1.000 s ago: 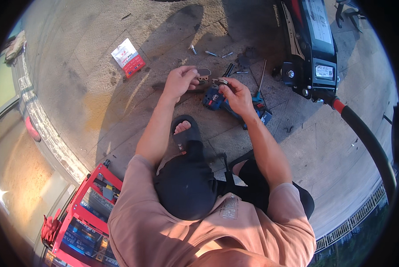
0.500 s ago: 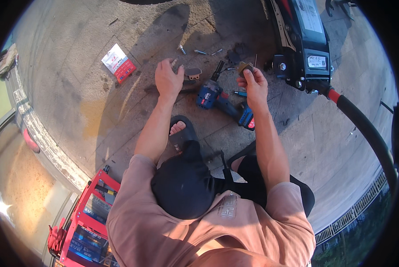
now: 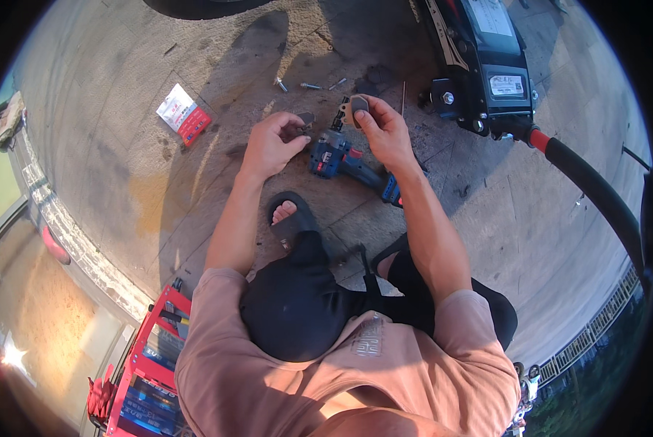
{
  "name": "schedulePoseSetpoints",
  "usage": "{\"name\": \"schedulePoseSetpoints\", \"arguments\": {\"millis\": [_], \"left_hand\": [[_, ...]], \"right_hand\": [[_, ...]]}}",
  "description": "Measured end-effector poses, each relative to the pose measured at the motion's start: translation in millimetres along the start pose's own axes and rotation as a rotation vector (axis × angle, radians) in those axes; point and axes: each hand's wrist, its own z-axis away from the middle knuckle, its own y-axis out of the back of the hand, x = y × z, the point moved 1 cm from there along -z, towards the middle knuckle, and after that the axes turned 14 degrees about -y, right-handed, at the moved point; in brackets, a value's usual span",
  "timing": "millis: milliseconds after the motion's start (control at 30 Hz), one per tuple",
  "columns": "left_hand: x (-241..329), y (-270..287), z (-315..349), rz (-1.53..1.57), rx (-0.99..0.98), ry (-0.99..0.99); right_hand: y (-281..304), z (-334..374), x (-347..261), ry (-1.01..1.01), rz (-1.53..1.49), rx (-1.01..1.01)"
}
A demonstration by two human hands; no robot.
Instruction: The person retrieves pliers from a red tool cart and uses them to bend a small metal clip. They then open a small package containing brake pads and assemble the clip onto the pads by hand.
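Observation:
My right hand (image 3: 386, 131) pinches a brake pad (image 3: 360, 108) between thumb and fingers, held up over the nose of a blue-and-black cordless impact wrench (image 3: 328, 157) that lies on the pavement. To its left, my left hand (image 3: 274, 143) has its fingers curled at a second brake pad (image 3: 307, 118). The fingers partly cover this pad and seem to grip it. Beyond the hands lie a bolt (image 3: 280, 84) and two more slim bolts (image 3: 310, 86).
A floor jack (image 3: 479, 91) with a long black handle (image 3: 596, 178) stands at the right. A white-and-red packet (image 3: 183, 114) lies at the left. A tyre (image 3: 206, 7) shows at the far edge. A red tool cart (image 3: 133, 364) stands at the lower left; a thin rod (image 3: 404, 95) lies near the jack.
My right hand has brought its brake pad leftward, closer to my left hand, and turned it. My left fingers have moved from beside the second pad onto it. The view has shifted slightly.

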Motion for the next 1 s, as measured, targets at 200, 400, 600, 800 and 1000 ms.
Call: {"name": "schedulePoseSetpoints", "arguments": {"millis": [200, 400, 600, 800, 1000], "left_hand": [[32, -15, -1, 0.421, -0.210, 0.081], [32, -39, 9, 0.808, 0.169, 0.102], [32, -33, 17, 0.842, 0.271, 0.134], [35, -34, 24, 0.555, 0.147, 0.057], [36, -34, 20, 0.499, 0.144, 0.054]], "right_hand": [[-3, 14, -32, -0.069, 0.308, -0.236], [-13, 29, -31, 0.065, 0.298, -0.121], [-11, 31, -23, -0.156, 0.075, -0.096], [-5, 26, -26, -0.223, 0.061, -0.033], [-6, 30, -28, -0.235, 0.057, -0.111]]}}
